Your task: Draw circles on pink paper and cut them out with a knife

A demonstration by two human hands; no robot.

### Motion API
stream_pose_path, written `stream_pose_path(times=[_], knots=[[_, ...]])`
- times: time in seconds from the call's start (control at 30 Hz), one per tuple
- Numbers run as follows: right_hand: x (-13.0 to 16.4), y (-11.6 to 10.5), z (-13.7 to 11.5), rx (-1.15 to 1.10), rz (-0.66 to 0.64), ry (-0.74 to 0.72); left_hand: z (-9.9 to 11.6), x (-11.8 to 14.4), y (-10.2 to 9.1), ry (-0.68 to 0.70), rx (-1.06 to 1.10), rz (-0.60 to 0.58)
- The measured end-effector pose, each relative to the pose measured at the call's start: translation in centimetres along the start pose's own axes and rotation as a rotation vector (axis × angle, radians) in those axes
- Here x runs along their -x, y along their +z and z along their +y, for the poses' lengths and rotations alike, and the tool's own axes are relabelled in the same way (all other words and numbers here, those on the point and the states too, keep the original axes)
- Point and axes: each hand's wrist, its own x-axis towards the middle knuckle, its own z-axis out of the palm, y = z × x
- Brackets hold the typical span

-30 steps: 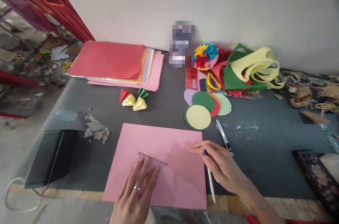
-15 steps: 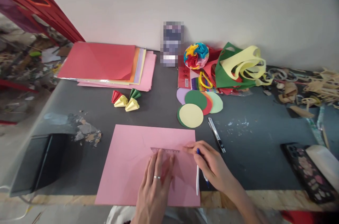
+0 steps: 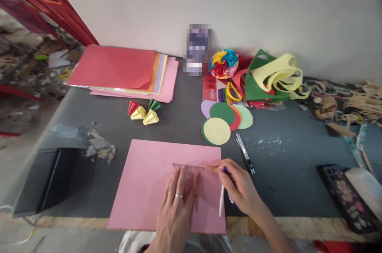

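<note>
A pink paper sheet lies in front of me at the table's edge. On it rests a small clear ruler, its marked edge facing away from me. My left hand, wearing a ring, presses the ruler down with outstretched fingers. Beside the sheet's right edge, my right hand is closed around a white and blue pen. The right forefinger reaches to the ruler's right end. A second blue-tipped piece shows under the right hand, mostly hidden. The utility knife lies beyond that hand.
Overlapping paper circles lie beyond the sheet, near small folded paper cones. Coloured paper is stacked at back left. A colourful ball and paper offcuts sit at back right. A phone lies right, a black box left.
The ruler has shifted slightly away from me and to the right under my left hand. The pen in my right hand has tilted a little. The view has turned slightly.
</note>
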Motion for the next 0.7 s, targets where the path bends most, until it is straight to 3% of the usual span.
stream_pose_path(times=[0.23,0.5,0.7], knots=[[-0.2,0.1,-0.1,-0.003,-0.001,0.007,0.3,0.2,0.5,-0.005,-0.031,0.021],[-0.9,-0.7,-1.9,-0.029,-0.007,0.06,0.3,0.2,0.4,-0.008,-0.053,0.028],[-1.9,-0.1,-1.4,-0.563,0.138,0.21,0.2,0.2,0.4,0.004,-0.054,0.021]])
